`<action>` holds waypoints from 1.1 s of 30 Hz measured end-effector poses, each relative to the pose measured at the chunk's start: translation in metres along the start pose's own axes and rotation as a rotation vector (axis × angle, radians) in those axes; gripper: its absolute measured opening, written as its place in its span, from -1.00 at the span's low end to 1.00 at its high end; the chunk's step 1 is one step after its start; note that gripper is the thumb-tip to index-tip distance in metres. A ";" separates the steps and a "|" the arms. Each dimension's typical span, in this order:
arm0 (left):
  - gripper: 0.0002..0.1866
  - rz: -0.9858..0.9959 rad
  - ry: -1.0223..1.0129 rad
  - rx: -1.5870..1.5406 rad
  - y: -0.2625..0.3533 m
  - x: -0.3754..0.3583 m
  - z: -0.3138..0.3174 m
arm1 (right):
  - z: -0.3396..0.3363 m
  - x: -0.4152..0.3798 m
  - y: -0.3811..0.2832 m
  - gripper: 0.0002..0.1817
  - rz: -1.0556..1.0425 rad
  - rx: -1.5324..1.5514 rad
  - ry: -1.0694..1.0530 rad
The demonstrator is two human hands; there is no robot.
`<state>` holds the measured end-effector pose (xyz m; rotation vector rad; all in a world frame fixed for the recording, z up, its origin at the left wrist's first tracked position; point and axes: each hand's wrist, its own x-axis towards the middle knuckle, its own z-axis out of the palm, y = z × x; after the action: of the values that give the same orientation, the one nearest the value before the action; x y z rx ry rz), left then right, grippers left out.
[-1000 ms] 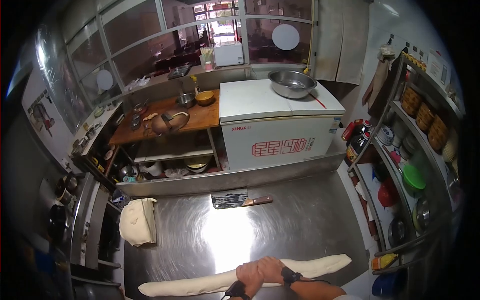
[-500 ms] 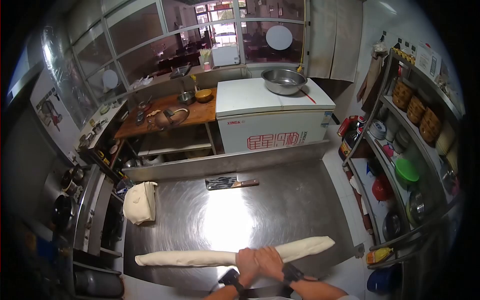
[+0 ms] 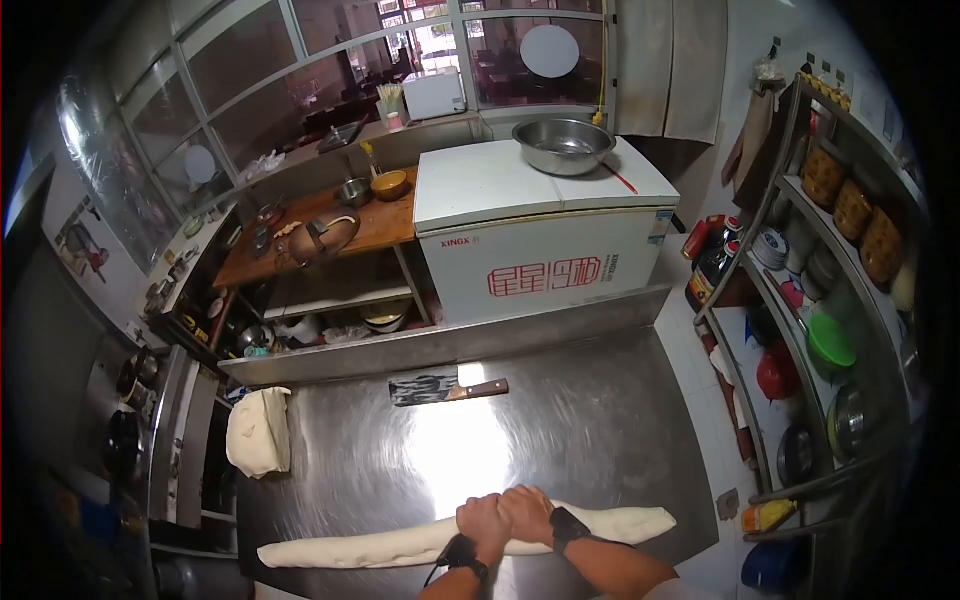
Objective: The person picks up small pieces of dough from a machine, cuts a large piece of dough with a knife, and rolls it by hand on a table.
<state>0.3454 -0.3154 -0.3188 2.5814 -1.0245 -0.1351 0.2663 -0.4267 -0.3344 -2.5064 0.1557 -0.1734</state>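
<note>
A long pale dough roll (image 3: 370, 549) lies crosswise near the front edge of the steel worktop (image 3: 590, 420). My left hand (image 3: 484, 527) and my right hand (image 3: 527, 513) press together on its middle. Both have their fingers curled over the far side of the roll, and they hide that stretch of it. Dark bands circle both wrists. Beyond the hands, a cleaver (image 3: 448, 390) with a wooden handle rests flat on the worktop. A thick folded block of dough (image 3: 258, 433) sits at the left edge.
A raised steel rim (image 3: 500, 333) runs along the worktop's back. Behind it stands a white chest freezer (image 3: 540, 255) carrying a metal basin (image 3: 563, 147). A wooden table (image 3: 260, 255) with bowls is at back left. Shelves (image 3: 770, 310) with dishes line the right side.
My hands have moved forward over the roll, away from my body, with fingers now over its far side. The head view has shifted slightly, so the worktop appears lower.
</note>
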 end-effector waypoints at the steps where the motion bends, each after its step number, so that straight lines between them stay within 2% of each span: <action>1: -0.86 0.006 0.090 0.006 0.000 0.003 0.005 | 0.008 0.005 0.007 -0.85 0.054 0.055 0.040; 2: -0.87 0.018 0.183 0.012 0.005 0.009 0.002 | 0.007 0.009 0.006 -0.85 0.056 0.052 0.047; 3: -0.79 -0.011 0.319 -0.086 0.013 0.009 -0.002 | 0.004 0.013 0.004 -0.84 0.072 0.025 0.139; 4: -0.78 -0.020 0.195 -0.079 0.004 0.008 0.005 | 0.002 0.009 -0.001 -0.82 0.090 0.000 0.223; 5: -0.85 0.022 0.169 -0.015 -0.001 0.001 0.014 | 0.006 0.000 -0.008 -0.82 0.097 0.006 0.219; 7: -0.89 0.086 0.148 0.054 -0.003 -0.015 0.008 | 0.006 -0.009 -0.018 -0.83 0.048 -0.332 0.456; 8: -0.88 0.125 0.119 0.024 -0.001 -0.024 0.002 | -0.011 -0.020 -0.029 -0.83 0.050 -0.337 0.462; 10: -0.87 0.159 0.082 -0.005 0.009 -0.053 -0.007 | -0.044 -0.057 -0.060 -0.82 0.125 -0.263 -0.176; 11: -0.85 0.170 0.083 -0.075 0.021 -0.075 -0.012 | -0.054 -0.073 -0.074 -0.72 0.165 -0.206 -0.185; 12: -0.84 0.180 0.090 -0.148 0.034 -0.092 -0.013 | -0.048 -0.102 -0.079 -0.79 0.152 -0.150 0.055; 14: -0.81 0.224 0.207 -0.131 0.046 -0.129 0.010 | -0.030 -0.139 -0.071 -0.84 0.112 -0.172 0.058; 15: -0.81 0.234 0.254 -0.134 0.052 -0.136 0.014 | -0.026 -0.151 -0.073 -0.85 0.086 -0.169 0.143; 16: -0.81 0.233 0.261 -0.127 0.057 -0.135 0.016 | -0.024 -0.155 -0.073 -0.86 0.062 -0.160 0.225; 22: -0.81 0.196 0.065 -0.045 0.053 -0.059 0.005 | -0.014 -0.087 -0.003 -0.86 -0.042 -0.213 0.154; 24: -0.81 0.172 0.038 -0.042 0.053 -0.040 0.006 | -0.026 -0.064 0.009 -0.84 -0.008 -0.152 0.080; 26: -0.81 0.103 -0.098 0.060 0.048 -0.013 0.012 | -0.040 -0.043 0.016 -0.80 0.075 -0.048 -0.084; 28: -0.85 0.162 -0.027 -0.022 0.043 0.005 0.020 | -0.040 -0.033 0.026 -0.77 0.097 -0.002 -0.075; 30: -0.82 0.059 0.066 -0.033 0.047 0.015 0.025 | -0.046 -0.027 0.024 -0.70 0.180 0.001 0.032; 31: -0.81 0.003 0.139 -0.045 0.048 0.013 0.034 | -0.037 -0.027 0.027 -0.60 0.188 0.005 0.145; 32: -0.81 0.009 0.141 -0.047 0.048 0.006 0.033 | -0.035 -0.033 0.022 -0.60 0.190 0.002 0.151; 33: -0.82 0.114 0.150 -0.019 0.046 -0.004 0.031 | -0.031 -0.038 0.014 -0.55 0.187 -0.175 0.213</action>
<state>0.3065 -0.3529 -0.3307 2.4662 -1.1049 0.0762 0.2225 -0.4503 -0.3214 -2.6241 0.5102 -0.3629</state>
